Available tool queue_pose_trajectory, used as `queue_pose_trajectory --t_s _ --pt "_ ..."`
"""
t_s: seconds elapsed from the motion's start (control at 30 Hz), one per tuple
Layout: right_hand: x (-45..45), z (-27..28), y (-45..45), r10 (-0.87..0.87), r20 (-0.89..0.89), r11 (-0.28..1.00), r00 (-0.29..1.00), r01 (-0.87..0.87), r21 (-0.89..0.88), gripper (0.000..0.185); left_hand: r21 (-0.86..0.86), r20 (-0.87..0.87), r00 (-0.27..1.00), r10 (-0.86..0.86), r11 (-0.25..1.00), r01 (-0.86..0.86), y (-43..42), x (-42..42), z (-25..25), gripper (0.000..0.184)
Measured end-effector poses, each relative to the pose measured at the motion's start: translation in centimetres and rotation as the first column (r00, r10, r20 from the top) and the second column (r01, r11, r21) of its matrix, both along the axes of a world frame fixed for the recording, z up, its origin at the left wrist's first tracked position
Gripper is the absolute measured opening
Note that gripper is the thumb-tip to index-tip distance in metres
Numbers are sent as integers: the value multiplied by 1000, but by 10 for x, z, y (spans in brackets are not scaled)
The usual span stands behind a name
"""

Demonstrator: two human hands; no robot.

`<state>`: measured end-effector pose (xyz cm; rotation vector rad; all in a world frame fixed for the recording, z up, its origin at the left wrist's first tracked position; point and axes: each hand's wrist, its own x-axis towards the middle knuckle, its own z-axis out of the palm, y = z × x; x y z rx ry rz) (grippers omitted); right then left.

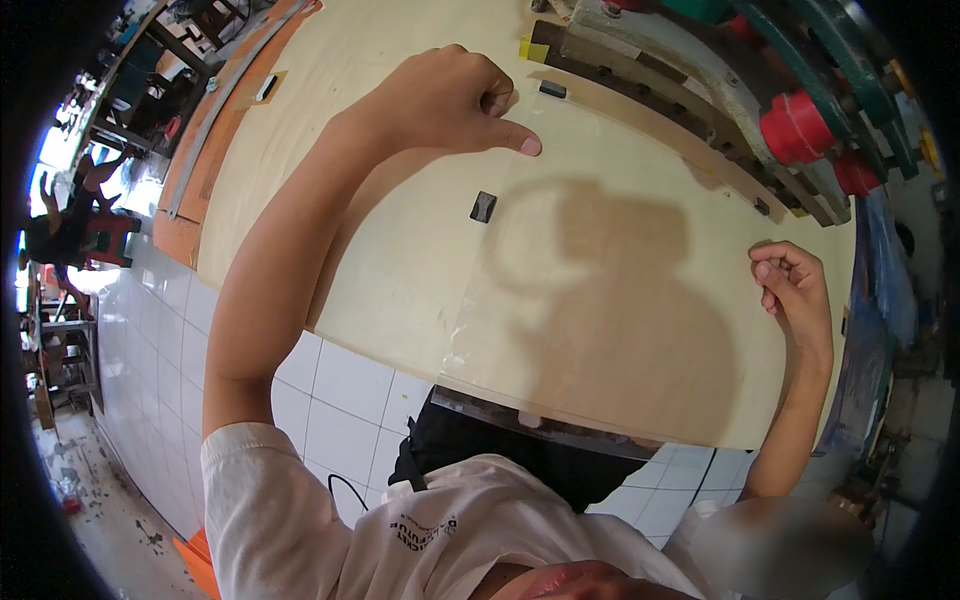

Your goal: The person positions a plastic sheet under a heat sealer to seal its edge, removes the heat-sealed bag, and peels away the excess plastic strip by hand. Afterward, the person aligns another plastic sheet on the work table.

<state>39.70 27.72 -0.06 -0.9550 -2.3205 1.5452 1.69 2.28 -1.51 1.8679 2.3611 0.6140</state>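
My left hand (450,105) is over the pale tabletop (400,270), with its fingers curled under and the thumb stretched out to the right. Its palm side is hidden. Just right of it lies a small dark block (552,89) near the machine's edge. Below the thumb, a second dark block (483,207) rests on the surface. At the right side of the table, my right hand (795,285) has its fingers bent in against the thumb. Anything between those fingertips is too small or hidden to name.
A machine with a long metal bar (690,110), red knobs (797,128) and green arms runs along the table's far edge. Orange-brown board (222,130) with a metal strip borders the left side. White floor tiles (340,385) and a red stool (108,238) lie beyond.
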Motion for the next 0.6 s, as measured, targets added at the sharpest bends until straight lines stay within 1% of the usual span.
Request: queue_pose_trajectory --t_s 0.33,0.53,0.6 --pt "1 -2 1 11 -18 1000 1000 -12 -12 16 -1 26 1000 4 1000 -4 0 0 0 68" --pt "0 -1 -1 -3 -12 1000 1000 3 19 14 0 38 999 14 1000 -14 0 0 -1 67" --pt "0 -2 2 -26 2 1000 1000 26 -11 13 -25 49 999 10 1000 -9 0 0 4 66"
